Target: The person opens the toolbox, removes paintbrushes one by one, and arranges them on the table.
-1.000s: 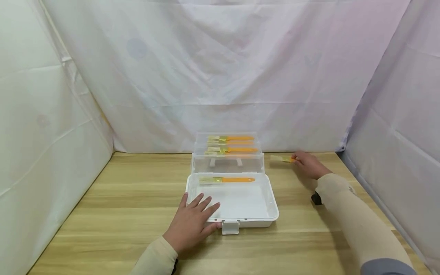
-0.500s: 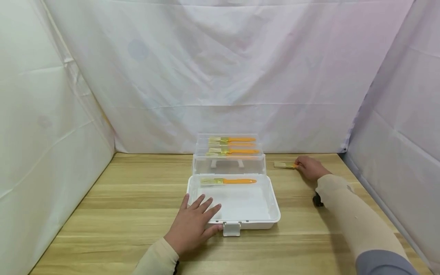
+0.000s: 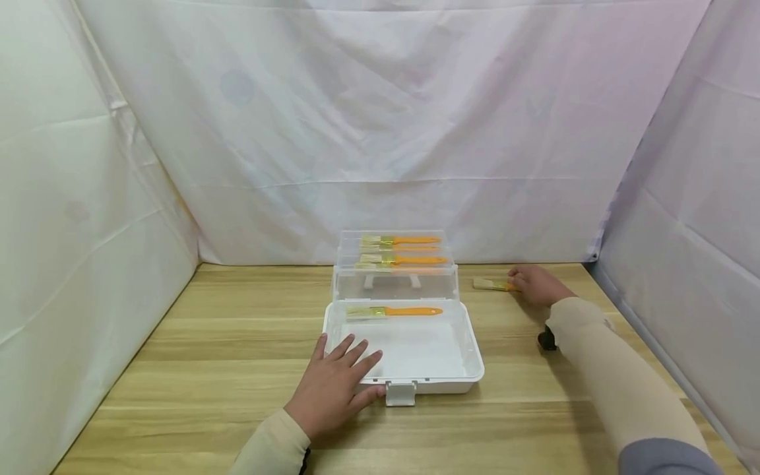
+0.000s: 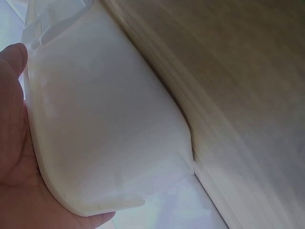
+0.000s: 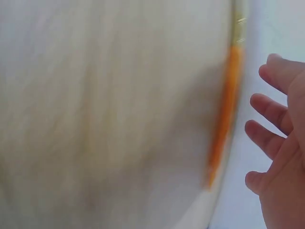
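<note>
A flat paintbrush [image 3: 489, 284] with an orange handle lies on the wooden table, right of a white storage box [image 3: 468, 343]. My right hand [image 3: 537, 285] is over its handle end; in the right wrist view the slightly bent fingers stand apart from the orange handle [image 5: 228, 100]. My left hand [image 3: 335, 379] rests on the box's front left corner, fingers spread over the rim and thumb by the front latch [image 3: 401, 394]. Another orange-handled paintbrush [image 3: 413, 311] lies inside the box along its back wall. The left wrist view shows the box's side wall [image 4: 100, 109] close up.
Behind the box its clear lid and trays [image 3: 392, 285] are folded back, bearing more orange-handled paintbrushes [image 3: 418, 260]. White cloth [image 3: 380, 132] hangs behind and at both sides of the wooden table [image 3: 178, 369].
The paintbrush at the right has come slightly nearer and down onto the table. My right fingers, which gripped its handle, are now apart from it. My left hand stays on the box.
</note>
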A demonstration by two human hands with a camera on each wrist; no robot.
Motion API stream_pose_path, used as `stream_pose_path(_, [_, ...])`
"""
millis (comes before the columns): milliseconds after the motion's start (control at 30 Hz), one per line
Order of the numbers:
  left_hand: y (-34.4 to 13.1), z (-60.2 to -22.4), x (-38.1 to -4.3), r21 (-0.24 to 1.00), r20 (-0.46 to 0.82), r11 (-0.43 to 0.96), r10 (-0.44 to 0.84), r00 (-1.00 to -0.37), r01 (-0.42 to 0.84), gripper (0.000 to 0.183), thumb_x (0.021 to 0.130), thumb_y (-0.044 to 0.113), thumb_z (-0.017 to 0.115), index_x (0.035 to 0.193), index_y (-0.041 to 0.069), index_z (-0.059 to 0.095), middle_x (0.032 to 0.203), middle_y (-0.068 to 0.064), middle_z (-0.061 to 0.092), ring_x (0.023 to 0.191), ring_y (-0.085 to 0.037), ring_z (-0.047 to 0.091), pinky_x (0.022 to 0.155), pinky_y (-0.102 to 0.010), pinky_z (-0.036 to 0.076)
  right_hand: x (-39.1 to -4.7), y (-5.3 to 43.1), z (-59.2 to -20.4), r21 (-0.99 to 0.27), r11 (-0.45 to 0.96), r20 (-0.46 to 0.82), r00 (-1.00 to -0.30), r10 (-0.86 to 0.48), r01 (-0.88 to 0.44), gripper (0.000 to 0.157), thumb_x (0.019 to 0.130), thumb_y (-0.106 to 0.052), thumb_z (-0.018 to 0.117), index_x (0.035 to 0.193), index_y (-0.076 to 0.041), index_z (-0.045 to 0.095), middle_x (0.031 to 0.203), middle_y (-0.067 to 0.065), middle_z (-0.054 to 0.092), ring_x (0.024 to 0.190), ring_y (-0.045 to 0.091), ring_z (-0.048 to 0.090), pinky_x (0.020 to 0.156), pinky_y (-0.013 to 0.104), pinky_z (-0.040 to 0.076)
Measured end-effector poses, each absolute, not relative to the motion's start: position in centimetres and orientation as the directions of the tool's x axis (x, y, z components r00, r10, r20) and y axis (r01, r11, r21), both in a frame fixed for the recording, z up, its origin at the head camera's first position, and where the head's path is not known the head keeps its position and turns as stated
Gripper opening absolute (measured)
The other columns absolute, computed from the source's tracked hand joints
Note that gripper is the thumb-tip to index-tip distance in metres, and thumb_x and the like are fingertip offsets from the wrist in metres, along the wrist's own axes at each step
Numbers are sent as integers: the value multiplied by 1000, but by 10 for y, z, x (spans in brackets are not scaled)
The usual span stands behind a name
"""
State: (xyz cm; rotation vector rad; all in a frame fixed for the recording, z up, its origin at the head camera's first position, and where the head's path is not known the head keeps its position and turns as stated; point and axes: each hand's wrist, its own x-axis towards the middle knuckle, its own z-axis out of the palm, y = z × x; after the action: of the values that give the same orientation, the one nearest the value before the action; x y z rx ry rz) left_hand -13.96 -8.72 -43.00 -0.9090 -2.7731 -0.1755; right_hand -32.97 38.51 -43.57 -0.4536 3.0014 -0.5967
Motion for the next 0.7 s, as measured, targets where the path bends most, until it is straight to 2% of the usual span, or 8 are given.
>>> stream_pose_path(167, [-86,-428,-139,53,237,799,573,-785,599,62,89,66,31,134,29,49,136,-3,48,131,-27,34,102,-62,14,-317,365,-406,-481,835,68,-961,-269,-268,38,97,-33,45,123,-5,50,135,22,40,123,41,35,94,58,31])
stream_pose_path(233, [-86,-428,-139,53,236,800,572,-786,598,62,89,66,31,134,29,49,136,-3,48,131,-27,34,102,-63,14,-311,351,-392,-489,818,108,-952,-287,-303,37,97,-32,47,122,-7,51,137,20,39,125,40,34,95,58,31])
stream_pose_path(433, [-87,-430,-140,50,254,803,565,-785,594,61,88,66,32,134,29,50,137,-3,47,131,-29,34,102,-62,15,-289,301,-356,-478,779,168,-912,-373,-407,36,95,-33,50,123,-11,53,134,14,45,124,34,39,93,54,37])
stream_pose_path(700, [-88,-431,-141,59,266,803,560,-785,593,59,89,65,33,132,29,52,136,-4,48,131,-29,34,102,-62,15,-266,243,-336,-468,667,232,-809,-539,-579,39,94,-38,51,123,-12,55,126,2,53,118,23,47,90,48,42])
